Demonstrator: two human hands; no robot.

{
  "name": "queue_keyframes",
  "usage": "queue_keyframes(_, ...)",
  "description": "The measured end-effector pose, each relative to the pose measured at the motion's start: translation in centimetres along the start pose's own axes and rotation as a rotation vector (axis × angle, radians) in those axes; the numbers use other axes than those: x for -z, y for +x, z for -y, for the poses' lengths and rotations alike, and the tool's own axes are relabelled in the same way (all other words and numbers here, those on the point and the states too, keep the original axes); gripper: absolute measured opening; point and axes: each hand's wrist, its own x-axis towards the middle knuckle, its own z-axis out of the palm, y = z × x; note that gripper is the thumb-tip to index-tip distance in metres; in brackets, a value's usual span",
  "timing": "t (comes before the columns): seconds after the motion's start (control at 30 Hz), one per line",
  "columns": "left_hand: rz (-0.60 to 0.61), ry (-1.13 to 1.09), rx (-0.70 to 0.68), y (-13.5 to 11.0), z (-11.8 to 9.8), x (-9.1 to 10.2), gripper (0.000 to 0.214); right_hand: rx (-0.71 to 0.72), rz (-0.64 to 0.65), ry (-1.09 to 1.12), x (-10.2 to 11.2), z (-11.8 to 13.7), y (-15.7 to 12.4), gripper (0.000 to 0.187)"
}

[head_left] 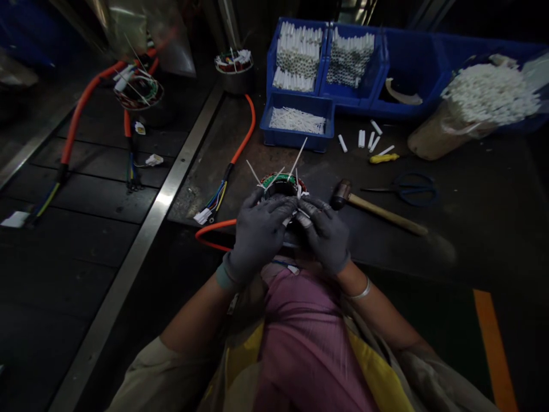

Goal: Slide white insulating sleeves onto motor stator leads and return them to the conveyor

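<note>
- The left hand [257,234] and right hand [326,234] wear grey knit gloves with a matte coating. Both are curled and pressed close together, fingertips meeting over the near side of the stator and gripping it, though the exact pinch is hidden.
- Between them sits a round motor stator [281,186] with green and red windings, near the surface's front edge. Thin white nylon cable ties [298,157] spike upward from its rim.
- A glossy orange corrugated conduit [214,232] loops beside the left hand, and a thin blue wire [283,264] lies just below the hands.
- To the right lies a mallet with a dark rounded head and smooth wooden handle [377,209], beside black-bladed scissors with dark blue loop handles [414,189].
- To the left, another orange conduit [242,134] ends in blue and yellow wires and a white plastic connector [202,216].
- Short white tubes [360,138] and a small yellow-handled tool [384,158] lie scattered toward the far edge.
- At that edge, a blue plastic bin [297,123] holds loose white ties, and blue ribbed crates [349,57] hold packed white tubes.
- In the far right corner, a tan sack [433,137] bulges with more white tubes.
- Beyond a steel strip [141,240], two more wound stators [138,91] sit on dark panels.
</note>
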Motion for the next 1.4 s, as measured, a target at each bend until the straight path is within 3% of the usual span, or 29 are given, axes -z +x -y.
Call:
queue_keyframes(0.2, -0.013, -0.072, 0.057, 0.3, -0.3, 0.2, 0.032, 0.055, 0.046, -0.025, 0.8, -0.5, 2.1, 0.019)
queue_keyframes(0.3, -0.043, -0.088, 0.112, 0.4, -0.2, 0.5, 0.021, 0.161, 0.166, -0.04, 1.6, -0.2, 3.3, 0.014)
queue_keyframes(0.43, -0.115, -0.106, 0.147, 0.5, 0.2, 0.7, 0.009, 0.2, 0.238, 0.101, 2.6, 0.2, 4.8, 0.013)
queue_keyframes(0.53, -0.109, -0.107, 0.112, 0.6, 0.6, 0.4, 0.008, 0.188, 0.258, 0.173, 1.9, -0.7, 6.9, 0.011)
queue_keyframes(0.7, -0.1, -0.06, 0.056, 0.7, 0.9, 0.0, 0.015, 0.197, 0.448, 0.15, -1.4, -2.3, 9.9, 0.012)
queue_keyframes(0.83, 0.029, -0.04, -0.119, 1.1, 1.8, 1.9, 0.02, 0.101, 0.484, 0.299, -1.3, -2.2, 10.0, 0.01)
queue_keyframes(0.87, 0.086, -0.026, -0.187, 1.4, 2.4, 2.6, 0.022, 0.034, 0.447, 0.377, -0.8, -2.7, 10.1, 0.009)
queue_keyframes(0.93, 0.186, 0.08, -0.294, 2.1, 4.4, 3.8, 0.03, -0.134, 0.242, 0.523, 1.1, -5.0, 10.4, 0.013)
queue_keyframes(1.0, 0.237, 0.137, -0.387, 2.7, 6.5, 4.3, 0.036, -0.311, -0.113, 0.541, 4.3, -8.8, 10.7, 0.015)
queue_keyframes(1.1, 0.247, 0.108, -0.421, 2.8, 8.1, 3.9, 0.029, -0.599, -0.731, 0.255, 10.6, -15.8, 10.8, 0.007)
queue_keyframes(1.13, 0.232, 0.098, -0.397, 2.6, 8.1, 3.5, 0.026, -0.656, -0.856, 0.183, 12.6, -18.1, 10.8, 0.007)
queue_keyframes(1.2, 0.19, 0.1, -0.341, 2.2, 7.5, 2.5, 0.026, -0.711, -0.987, 0.083, 15.7, -21.9, 10.7, 0.012)
queue_keyframes(1.27, 0.158, 0.125, -0.289, 2.0, 6.5, 1.6, 0.027, -0.726, -1.03, 0.02, 17.5, -24.5, 10.7, 0.014)
queue_keyframes(1.4, 0.133, 0.174, -0.169, 2.0, 4.6, 0.8, 0.026, -0.713, -1.009, -0.04, 17.9, -26.0, 11.0, 0.012)
